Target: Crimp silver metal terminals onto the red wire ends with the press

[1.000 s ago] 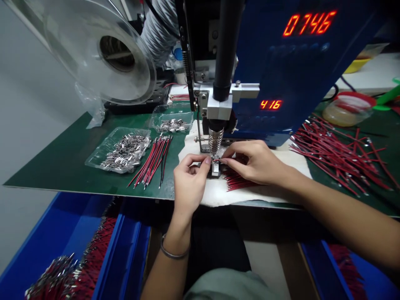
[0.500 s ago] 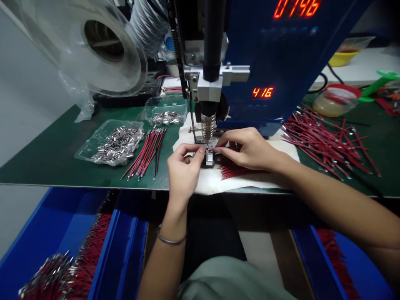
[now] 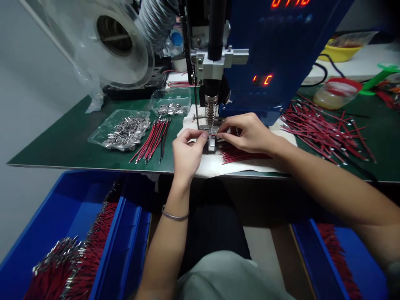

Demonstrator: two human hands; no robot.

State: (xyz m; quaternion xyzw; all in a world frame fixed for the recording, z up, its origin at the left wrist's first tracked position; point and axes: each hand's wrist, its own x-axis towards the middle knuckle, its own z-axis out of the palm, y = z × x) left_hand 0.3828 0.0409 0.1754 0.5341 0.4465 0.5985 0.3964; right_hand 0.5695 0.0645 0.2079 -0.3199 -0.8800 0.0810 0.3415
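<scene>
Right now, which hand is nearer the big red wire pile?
Right. The right hand is below and right of the spring, with the wire pile farther right; the left hand is on the spring's left.

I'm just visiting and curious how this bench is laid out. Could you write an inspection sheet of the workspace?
Surface: green tabletop; white sheet on it.
Work things: loose wire pile at right; wire bundle at left; metal parts in front tray and back tray.
Clutter: lidded tub, green object at right.
Hands: left hand and right hand pinch below the spring; held piece too small to tell.
Cables: black cable beside blue machine.
Surroundings: blue bin below; yellow bowl behind.
</scene>
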